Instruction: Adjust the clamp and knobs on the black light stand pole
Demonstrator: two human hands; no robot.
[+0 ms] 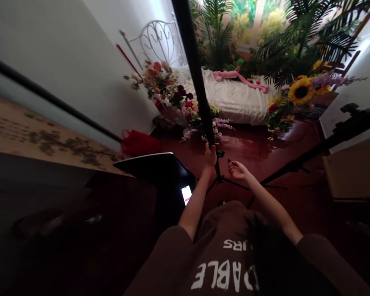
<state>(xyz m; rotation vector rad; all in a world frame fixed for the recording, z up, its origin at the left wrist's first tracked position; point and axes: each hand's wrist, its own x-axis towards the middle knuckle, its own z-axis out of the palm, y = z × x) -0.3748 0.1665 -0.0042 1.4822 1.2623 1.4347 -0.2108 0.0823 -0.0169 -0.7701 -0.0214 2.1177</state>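
A black tripod stand (pixel 199 82) rises in front of me, its pole crossing the view from the floor to the top edge. My left hand (pixel 210 157) is wrapped round the lower pole, just left of a small black clamp knob (pixel 221 154). To the right of the pole, apart from it, is my right hand (pixel 239 170). Its fingers are closed on a small dark piece (pixel 230 161), too small to name. The stand's spread legs (pixel 221 179) rest on the dark red floor below both hands.
A phone with a lit screen (pixel 186 194) lies on a black surface at left. Another black stand (pixel 308 154) slants in from the right. Flower bunches (pixel 300 91), a white-draped bed (pixel 234 98) and palm plants (pixel 299 33) stand ahead. A red bag (pixel 141 143) sits by the left wall.
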